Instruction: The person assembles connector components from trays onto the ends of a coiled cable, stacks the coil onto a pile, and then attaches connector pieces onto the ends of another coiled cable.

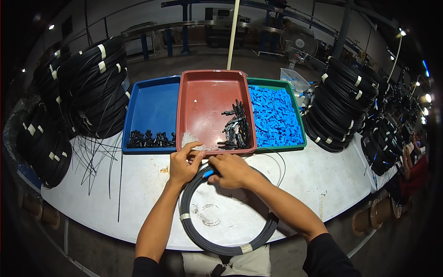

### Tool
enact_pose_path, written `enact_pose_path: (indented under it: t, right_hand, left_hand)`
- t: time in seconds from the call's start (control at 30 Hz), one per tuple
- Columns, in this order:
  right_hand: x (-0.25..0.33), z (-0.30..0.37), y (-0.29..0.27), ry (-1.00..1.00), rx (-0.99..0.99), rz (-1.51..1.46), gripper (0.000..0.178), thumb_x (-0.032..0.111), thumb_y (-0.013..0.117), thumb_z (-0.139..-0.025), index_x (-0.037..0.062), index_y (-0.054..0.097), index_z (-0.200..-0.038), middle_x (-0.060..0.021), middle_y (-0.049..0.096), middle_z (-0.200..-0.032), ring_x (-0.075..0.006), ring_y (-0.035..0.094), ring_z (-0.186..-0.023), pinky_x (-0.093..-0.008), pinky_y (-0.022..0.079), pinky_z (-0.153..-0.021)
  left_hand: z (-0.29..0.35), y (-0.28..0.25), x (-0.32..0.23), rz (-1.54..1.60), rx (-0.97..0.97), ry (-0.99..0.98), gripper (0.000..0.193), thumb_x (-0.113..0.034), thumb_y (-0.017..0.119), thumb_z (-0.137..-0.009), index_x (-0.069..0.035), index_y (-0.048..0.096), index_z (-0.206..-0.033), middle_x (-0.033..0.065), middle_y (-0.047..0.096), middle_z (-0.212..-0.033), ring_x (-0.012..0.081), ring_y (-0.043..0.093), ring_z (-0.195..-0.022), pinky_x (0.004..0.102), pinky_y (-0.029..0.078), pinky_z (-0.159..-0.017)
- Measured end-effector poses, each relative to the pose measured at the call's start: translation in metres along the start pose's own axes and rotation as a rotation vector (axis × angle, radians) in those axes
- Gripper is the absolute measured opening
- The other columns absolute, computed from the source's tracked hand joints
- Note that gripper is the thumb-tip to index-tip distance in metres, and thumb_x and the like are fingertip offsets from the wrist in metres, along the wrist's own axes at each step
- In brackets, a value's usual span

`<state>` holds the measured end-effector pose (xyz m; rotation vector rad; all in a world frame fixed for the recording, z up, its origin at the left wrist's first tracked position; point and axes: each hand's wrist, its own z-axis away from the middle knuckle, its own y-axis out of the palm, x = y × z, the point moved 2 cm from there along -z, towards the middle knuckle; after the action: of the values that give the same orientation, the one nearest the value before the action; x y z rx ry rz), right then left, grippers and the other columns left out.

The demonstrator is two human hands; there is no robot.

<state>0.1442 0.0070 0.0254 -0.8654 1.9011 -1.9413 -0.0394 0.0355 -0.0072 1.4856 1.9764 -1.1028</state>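
Observation:
A large coil of black cable (187, 231), bound with pale tape, lies on the white table in front of me. Over its far side my right hand (229, 171) is closed, with a blue connector (208, 174) sticking out from under its fingers. My left hand (183, 162) is closed in a pinch by the near rim of the red tray (207, 97); what its fingertips hold is too small to make out. Just beyond them, small clear-white pieces (190, 138) lie in the tray's near left corner. Several black connector parts (237, 127) are heaped along its right side.
Left of the red tray, a blue tray (152, 104) contains black caps (152, 139). A green tray (295, 117) at right is filled with blue connector parts (277, 115). Tall stacks of black cable coils flank them, left (92, 87) and right (344, 106). Loose cable ends (92, 157) hang at left.

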Motion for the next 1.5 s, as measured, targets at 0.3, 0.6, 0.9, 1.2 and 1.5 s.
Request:
enact_pose_path:
  t: [0.3, 0.6, 0.9, 1.2, 1.5]
  right_hand:
    - [0.019, -0.012, 0.028, -0.193, -0.214, 0.098, 0.047, 0.028, 0.085, -0.072, 0.0057, 0.065, -0.107, -0.0104, 0.069, -0.101, -0.0295, 0.067, -0.099, -0.0429, 0.051, -0.084]
    - [0.020, 0.014, -0.038, -0.182, -0.497, -0.025, 0.047, 0.007, 0.079, -0.061, 0.0064, 0.062, -0.106, -0.0104, 0.065, -0.099, -0.0297, 0.062, -0.098, -0.0410, 0.043, -0.082]
    - [0.013, 0.060, -0.097, -0.219, -1.074, -0.695, 0.030, 0.001, 0.076, -0.075, 0.0007, 0.064, -0.103, -0.0127, 0.069, -0.103, -0.0268, 0.067, -0.098, -0.0350, 0.051, -0.093]
    - [-0.003, 0.081, -0.072, -0.422, -1.478, -0.827, 0.034, -0.003, 0.075, -0.085, -0.0030, 0.055, -0.112, -0.0195, 0.062, -0.115, -0.0225, 0.065, -0.103, -0.0329, 0.056, -0.091]
    - [-0.053, 0.115, -0.032, -0.258, -1.344, -1.130, 0.060, 0.047, 0.066, -0.091, 0.0041, 0.042, -0.125, -0.0140, 0.055, -0.130, -0.0245, 0.062, -0.122, -0.0449, 0.057, -0.102]
  left_hand:
    - [-0.004, -0.008, 0.000, 0.066, -0.129, 0.017, 0.022, -0.017, 0.068, -0.097, -0.003, 0.070, -0.113, 0.0109, 0.075, -0.074, 0.0133, 0.071, -0.064, 0.0260, 0.055, -0.059]
    - [-0.005, -0.026, 0.012, -0.006, -0.278, -0.006, 0.025, -0.022, 0.063, -0.100, 0.000, 0.072, -0.094, 0.0057, 0.066, -0.062, 0.0113, 0.064, -0.056, 0.0267, 0.048, -0.052]
    - [0.004, 0.023, -0.037, 0.196, 0.142, -0.034, 0.029, -0.025, 0.069, -0.097, 0.003, 0.073, -0.103, 0.0083, 0.071, -0.072, 0.0123, 0.069, -0.065, 0.0265, 0.054, -0.060]
    - [0.018, 0.061, -0.041, 0.333, 0.401, -0.052, 0.099, -0.044, 0.088, -0.076, -0.001, 0.039, -0.150, 0.0214, 0.058, -0.137, 0.0292, 0.059, -0.125, 0.0403, 0.049, -0.102]
    - [0.031, 0.082, -0.045, 0.265, 0.346, -0.105, 0.090, -0.012, 0.078, -0.073, -0.004, 0.035, -0.152, 0.0229, 0.049, -0.146, 0.0335, 0.053, -0.132, 0.0443, 0.043, -0.110]
